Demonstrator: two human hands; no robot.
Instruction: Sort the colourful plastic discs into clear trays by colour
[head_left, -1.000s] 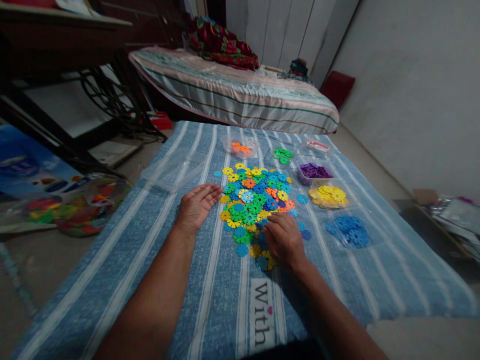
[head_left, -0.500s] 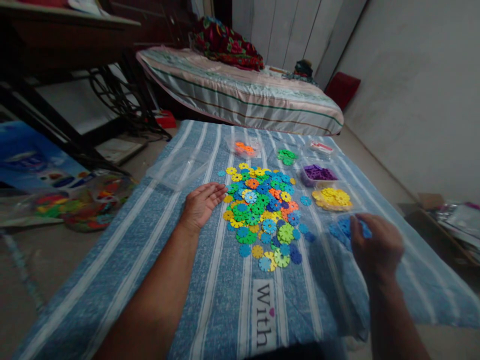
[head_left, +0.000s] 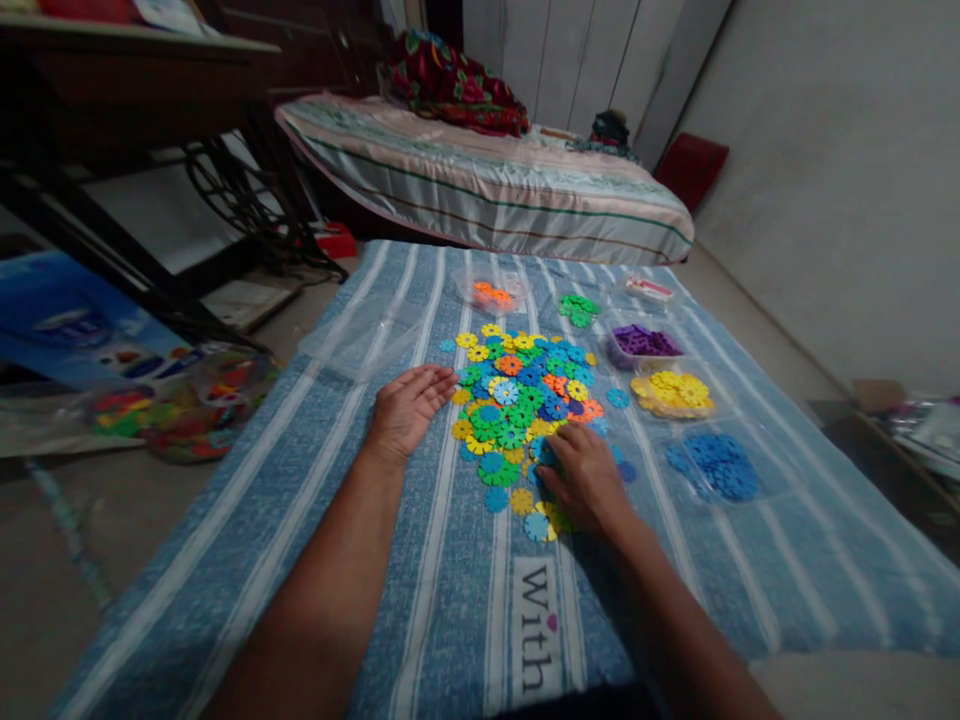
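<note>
Blue striped cloth (head_left: 420,560) on the floor; left hand (head_left: 409,408) flat, spread, steadying mixed snowflake discs (head_left: 521,400); right hand (head_left: 583,478) pinching blue disc (head_left: 545,452); lift one cleanly, avoid scattering neighbours.

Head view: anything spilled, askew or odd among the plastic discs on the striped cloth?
Nothing stands out. The mixed disc pile lies loose between the left hand and right hand; the sorted blue group, yellow group and purple group sit apart and tidy.
</note>
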